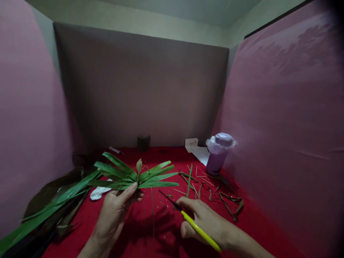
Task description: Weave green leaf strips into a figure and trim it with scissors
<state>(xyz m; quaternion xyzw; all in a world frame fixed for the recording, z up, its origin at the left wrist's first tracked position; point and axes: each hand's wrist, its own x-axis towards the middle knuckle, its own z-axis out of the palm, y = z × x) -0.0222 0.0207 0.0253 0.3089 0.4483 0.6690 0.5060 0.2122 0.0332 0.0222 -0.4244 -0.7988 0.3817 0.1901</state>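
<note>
My left hand is closed around the base of a bundle of green leaf strips, the thumb pressed at its centre. The strips fan out to both sides, and a pale brown bud-like piece stands upright in the middle. A thin strand hangs down below the bundle. To the right, my right hand grips a slim yellow-handled craft knife with a thin dark blade. Its tip points up and left toward the bundle, apart from it.
Long green leaves and dark dry ones lie at the left. On the red cloth are dried brown strips, thin sticks and a white crumpled piece. A purple tumbler and white papers stand behind.
</note>
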